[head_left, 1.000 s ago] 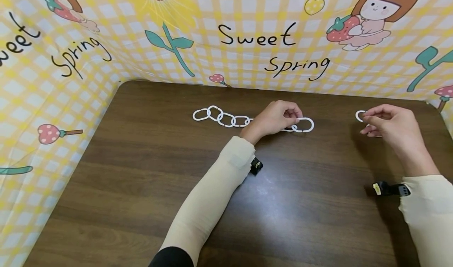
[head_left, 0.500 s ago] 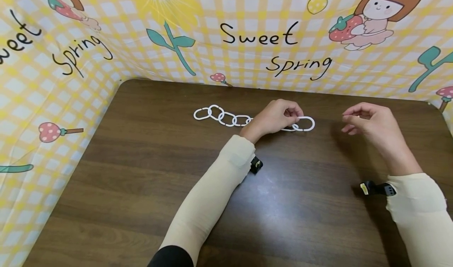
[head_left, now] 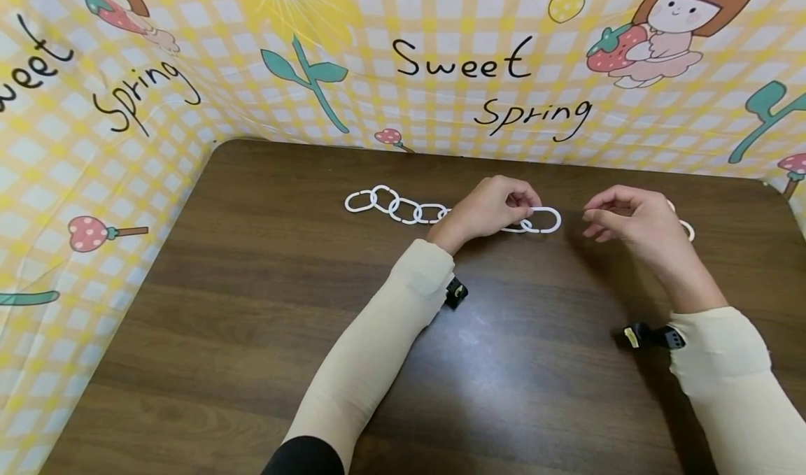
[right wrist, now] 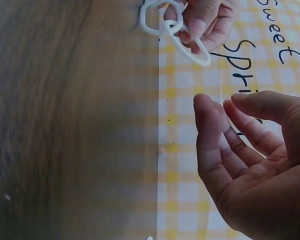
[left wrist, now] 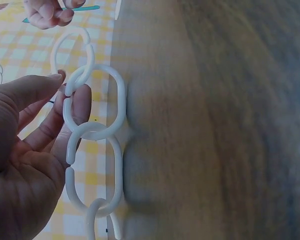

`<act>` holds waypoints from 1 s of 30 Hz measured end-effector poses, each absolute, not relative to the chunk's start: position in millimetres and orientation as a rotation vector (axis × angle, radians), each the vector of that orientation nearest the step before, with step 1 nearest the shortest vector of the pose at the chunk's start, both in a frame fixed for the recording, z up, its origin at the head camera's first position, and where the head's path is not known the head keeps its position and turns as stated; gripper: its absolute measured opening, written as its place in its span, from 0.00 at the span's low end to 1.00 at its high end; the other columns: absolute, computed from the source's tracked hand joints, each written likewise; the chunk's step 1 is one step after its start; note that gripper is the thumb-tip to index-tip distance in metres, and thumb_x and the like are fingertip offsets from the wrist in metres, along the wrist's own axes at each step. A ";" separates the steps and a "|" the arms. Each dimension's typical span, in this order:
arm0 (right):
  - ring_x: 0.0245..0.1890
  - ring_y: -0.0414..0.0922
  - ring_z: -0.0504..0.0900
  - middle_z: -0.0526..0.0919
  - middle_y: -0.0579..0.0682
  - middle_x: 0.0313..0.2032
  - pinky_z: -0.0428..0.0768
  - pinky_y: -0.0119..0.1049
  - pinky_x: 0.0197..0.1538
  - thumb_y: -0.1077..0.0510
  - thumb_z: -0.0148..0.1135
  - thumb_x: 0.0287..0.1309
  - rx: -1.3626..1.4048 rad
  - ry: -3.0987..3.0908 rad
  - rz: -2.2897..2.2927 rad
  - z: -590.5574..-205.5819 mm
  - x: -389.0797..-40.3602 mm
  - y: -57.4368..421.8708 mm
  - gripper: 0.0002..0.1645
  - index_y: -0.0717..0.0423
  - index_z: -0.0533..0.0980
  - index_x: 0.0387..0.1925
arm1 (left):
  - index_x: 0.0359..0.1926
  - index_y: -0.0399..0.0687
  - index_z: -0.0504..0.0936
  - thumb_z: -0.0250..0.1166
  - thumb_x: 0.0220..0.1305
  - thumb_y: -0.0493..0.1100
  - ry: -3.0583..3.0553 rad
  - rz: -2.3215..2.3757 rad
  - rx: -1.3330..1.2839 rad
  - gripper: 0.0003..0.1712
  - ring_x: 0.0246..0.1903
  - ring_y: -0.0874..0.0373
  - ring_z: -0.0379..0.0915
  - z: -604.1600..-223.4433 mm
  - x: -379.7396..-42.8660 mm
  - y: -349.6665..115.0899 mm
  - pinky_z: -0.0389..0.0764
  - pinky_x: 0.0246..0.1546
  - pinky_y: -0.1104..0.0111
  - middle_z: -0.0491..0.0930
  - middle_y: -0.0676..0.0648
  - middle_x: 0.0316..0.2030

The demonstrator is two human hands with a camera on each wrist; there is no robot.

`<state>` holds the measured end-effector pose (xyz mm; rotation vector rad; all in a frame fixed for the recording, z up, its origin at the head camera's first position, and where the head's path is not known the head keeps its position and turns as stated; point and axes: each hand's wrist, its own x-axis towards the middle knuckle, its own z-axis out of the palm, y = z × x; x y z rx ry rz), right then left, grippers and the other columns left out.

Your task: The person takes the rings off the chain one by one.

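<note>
A chain of white plastic links (head_left: 406,210) lies across the far part of the table, and my left forearm and hand hide part of it. Near its right end, my left hand (head_left: 485,208) pinches the last link (head_left: 554,220) between thumb and fingertips. That end link tilts up from the chain in the left wrist view. My right hand (head_left: 642,227) hovers just right of it with loosely bent fingers; nothing shows between them in the right wrist view. The end link (right wrist: 192,50) stays apart from those fingertips.
Behind my right hand, white link pieces (head_left: 690,231) show partly on the table, mostly covered by the hand. The brown wooden table (head_left: 252,321) ends at a yellow checked cloth (head_left: 441,129) at the back and left.
My right hand has moved left toward the chain's end, uncovering part of the white link on its right. The left hand and chain have stayed in place.
</note>
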<state>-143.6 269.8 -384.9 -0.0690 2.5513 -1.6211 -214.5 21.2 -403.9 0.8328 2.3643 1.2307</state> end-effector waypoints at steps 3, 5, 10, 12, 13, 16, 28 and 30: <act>0.27 0.34 0.87 0.88 0.32 0.26 0.84 0.27 0.32 0.67 0.64 0.68 -0.099 2.531 -1.643 -387.1 -144.9 267.3 0.12 0.44 0.83 0.37 | 0.50 0.43 0.88 0.65 0.74 0.38 2.360 1.218 0.823 0.09 0.41 0.61 0.78 -403.2 -215.1 21.2 0.76 0.44 0.77 0.86 0.49 0.40; 0.28 0.34 0.87 0.88 0.32 0.27 0.84 0.27 0.33 0.67 0.64 0.69 -0.107 2.521 -1.654 -388.5 -145.6 264.7 0.12 0.45 0.83 0.38 | 0.50 0.44 0.88 0.65 0.74 0.39 2.356 1.214 0.814 0.09 0.42 0.61 0.79 -402.6 -215.0 21.1 0.77 0.44 0.77 0.88 0.47 0.42; 0.29 0.35 0.88 0.88 0.34 0.28 0.85 0.29 0.33 0.67 0.63 0.69 -0.132 2.503 -1.660 -391.9 -145.8 258.1 0.04 0.58 0.82 0.41 | 0.51 0.45 0.88 0.65 0.74 0.39 2.342 1.211 0.804 0.10 0.44 0.61 0.80 -401.2 -215.0 21.0 0.77 0.45 0.77 0.89 0.47 0.44; 0.29 0.35 0.88 0.89 0.35 0.29 0.85 0.29 0.33 0.67 0.63 0.69 -0.143 2.500 -1.664 -393.0 -146.0 255.8 0.03 0.63 0.81 0.42 | 0.51 0.45 0.88 0.65 0.74 0.39 2.345 1.209 0.804 0.10 0.44 0.61 0.80 -400.8 -214.9 21.0 0.77 0.45 0.77 0.89 0.47 0.44; 0.29 0.36 0.88 0.89 0.36 0.29 0.85 0.30 0.33 0.67 0.63 0.69 -0.145 2.497 -1.667 -393.4 -146.2 254.8 0.04 0.64 0.81 0.42 | 0.51 0.45 0.88 0.65 0.74 0.39 2.347 1.210 0.804 0.09 0.43 0.60 0.80 -400.7 -214.7 20.9 0.77 0.45 0.76 0.88 0.47 0.43; 0.30 0.36 0.88 0.89 0.38 0.29 0.85 0.30 0.33 0.67 0.64 0.69 -0.147 2.490 -1.680 -394.6 -147.4 251.6 0.05 0.66 0.81 0.44 | 0.50 0.45 0.88 0.65 0.74 0.39 2.357 1.208 0.799 0.09 0.43 0.60 0.80 -401.2 -214.4 20.8 0.77 0.45 0.76 0.87 0.49 0.42; 0.29 0.36 0.86 0.86 0.36 0.27 0.84 0.30 0.32 0.67 0.64 0.68 -0.168 2.524 -1.644 -400.6 -150.9 239.0 0.10 0.72 0.79 0.46 | 0.48 0.44 0.88 0.66 0.74 0.39 2.351 1.223 0.788 0.08 0.41 0.61 0.80 -401.3 -213.4 22.5 0.76 0.43 0.76 0.87 0.48 0.41; 0.29 0.36 0.85 0.86 0.35 0.27 0.84 0.30 0.32 0.67 0.64 0.68 -0.166 2.527 -1.639 -401.1 -151.3 237.7 0.10 0.72 0.79 0.47 | 0.49 0.45 0.88 0.65 0.74 0.39 2.351 1.212 0.784 0.08 0.41 0.61 0.79 -401.0 -213.6 22.7 0.76 0.43 0.77 0.87 0.48 0.42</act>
